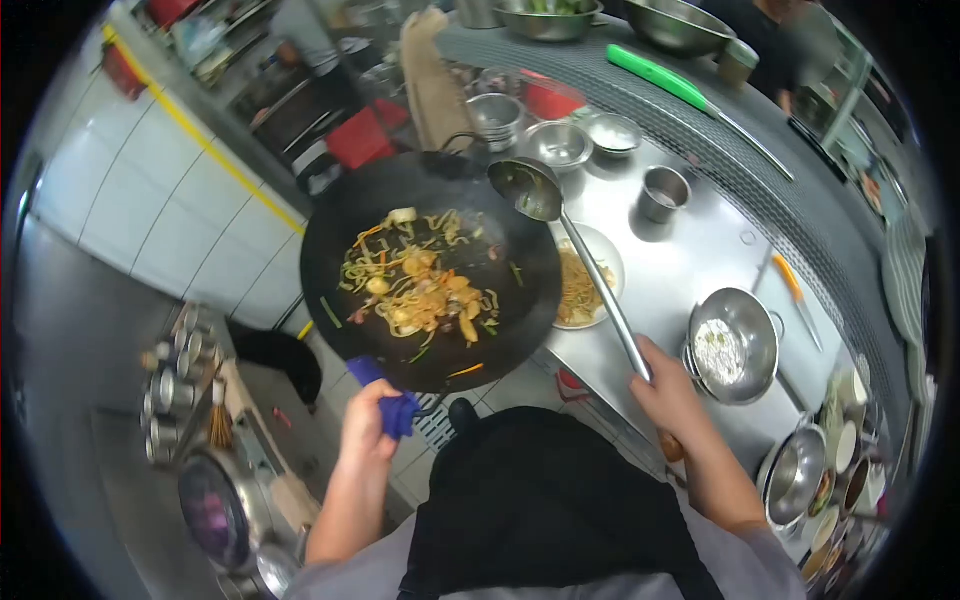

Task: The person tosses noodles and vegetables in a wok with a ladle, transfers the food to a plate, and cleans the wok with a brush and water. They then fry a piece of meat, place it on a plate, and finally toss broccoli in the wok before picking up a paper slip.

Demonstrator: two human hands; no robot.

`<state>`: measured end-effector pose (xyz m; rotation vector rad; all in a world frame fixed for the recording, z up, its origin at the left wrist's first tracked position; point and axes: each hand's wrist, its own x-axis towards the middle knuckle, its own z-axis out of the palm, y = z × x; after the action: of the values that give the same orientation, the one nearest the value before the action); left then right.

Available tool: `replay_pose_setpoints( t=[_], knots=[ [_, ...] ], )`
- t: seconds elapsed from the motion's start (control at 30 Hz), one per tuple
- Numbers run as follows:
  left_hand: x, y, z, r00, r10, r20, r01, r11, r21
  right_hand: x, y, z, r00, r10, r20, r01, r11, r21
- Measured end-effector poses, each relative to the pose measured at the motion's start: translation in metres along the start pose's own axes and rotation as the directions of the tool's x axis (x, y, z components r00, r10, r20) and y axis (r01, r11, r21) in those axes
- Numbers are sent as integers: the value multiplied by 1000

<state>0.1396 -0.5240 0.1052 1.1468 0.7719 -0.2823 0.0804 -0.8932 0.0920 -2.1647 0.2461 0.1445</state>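
Observation:
A large black wok point(335, 270) hangs in front of me over the floor, its right rim beside the steel counter. My left hand point(368, 415) is closed around its near handle, with a folded blue cloth point(398, 412) in between. Stir-fried noodles point(420, 290) with orange and green strips lie in the wok. My right hand point(660, 390) grips the long metal shaft of a ladle point(600, 275) with a wooden end. The ladle's bowl is over the wok's right rim. Partly behind the shaft, a white plate point(612, 250) on the counter holds more noodles.
The steel counter point(690, 260) carries small metal bowls point(558, 146), a metal cup point(664, 193), a colander point(735, 345) and an orange-handled knife point(790, 285). A green-handled tool point(660, 78) lies on the raised shelf. Pots point(215, 505) stand at lower left. Another person point(775, 45) is at upper right.

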Motion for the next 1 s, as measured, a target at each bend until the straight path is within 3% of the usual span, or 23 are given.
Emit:
replay_pose_setpoints(
  t=[0.07, 0.13, 0.2, 0.23, 0.27, 0.37, 0.43, 0.5, 0.6, 0.67, 0.7, 0.83, 0.9, 1.0],
  knots=[
    [-14, -6, 9, 999, 36, 13, -36, 999, -32, 29, -17, 19, 982, -179, -57, 179, 984, -2],
    [-39, -5, 28, 989, 145, 29, -142, 987, -80, 51, -55, 35, 992, -43, 120, 30, 994, 107],
    [-51, -3, 37, 983, 181, 21, -177, 976, -130, 60, -70, 69, 976, -157, 152, 133, 979, 157],
    [-52, -3, 32, 985, 166, 44, -160, 980, -117, 52, -93, 69, 948, -161, 275, 115, 978, 174],
    [-49, -4, 31, 981, 188, 38, -181, 975, -128, 45, -96, 78, 923, -230, 309, 188, 969, 160],
    [-52, 0, 35, 986, 159, 42, -154, 981, -117, 10, -109, 54, 885, -188, 426, 206, 979, 3],
    [-46, -5, 35, 981, 184, 55, -174, 973, -155, -2, -77, 32, 877, -274, 394, 435, 800, -413],
    [-42, -6, 33, 980, 189, 59, -177, 971, -161, 1, -35, -2, 821, -376, 429, 569, 598, -565],
    [-43, -10, 36, 979, 196, 62, -184, 970, -156, 3, -11, -58, 793, -421, 440, 606, 477, -637],
    [-40, -14, 38, 962, 270, 37, -258, 946, -199, 11, -13, -78, 827, -374, 419, 537, 310, -784],
    [-42, -15, 38, 962, 268, 44, -254, 946, -201, 17, -17, -77, 831, -371, 415, 532, 308, -789],
    [-55, -18, 48, 952, 303, 32, -290, 932, -217, 56, -37, -22, 822, -525, 218, 530, 570, -628],
    [-61, -22, 51, 946, 323, 29, -311, 929, -201, 67, -45, 13, 783, -603, 150, 582, 627, -518],
    [-61, -24, 55, 932, 357, 57, -340, 920, -196, 52, -33, 26, 885, -399, 242, 463, 690, -556]
  ],
)
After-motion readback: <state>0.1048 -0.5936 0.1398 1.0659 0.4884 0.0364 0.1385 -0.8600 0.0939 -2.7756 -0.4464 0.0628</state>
